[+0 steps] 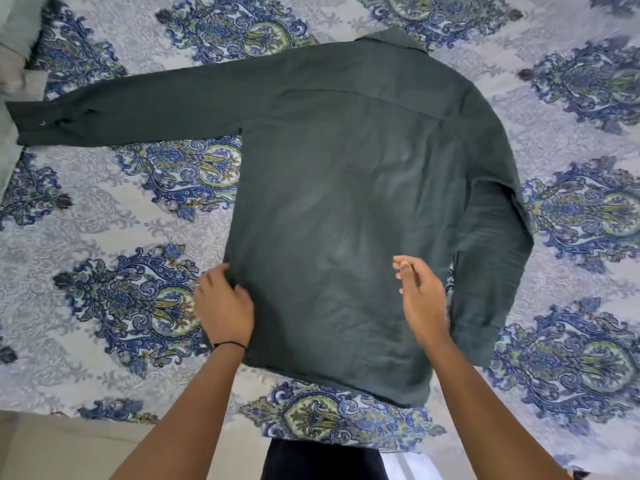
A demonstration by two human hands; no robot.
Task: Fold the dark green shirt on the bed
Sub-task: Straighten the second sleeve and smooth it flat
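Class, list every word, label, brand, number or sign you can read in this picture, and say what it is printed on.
None: no readable text anywhere. The dark green shirt lies back-up with no label showing, and the bedsheet carries only a floral pattern.

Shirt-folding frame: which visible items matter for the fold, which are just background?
Job:
- dark green long-sleeved shirt, spread back-up, one sleeve stretched out
- left hand, gripping the shirt's side edge
- right hand, open, over the shirt
- blue and green paisley-print bedsheet, the work surface

Background:
- pale grey-green fabric at the top corner
- thin black wrist band
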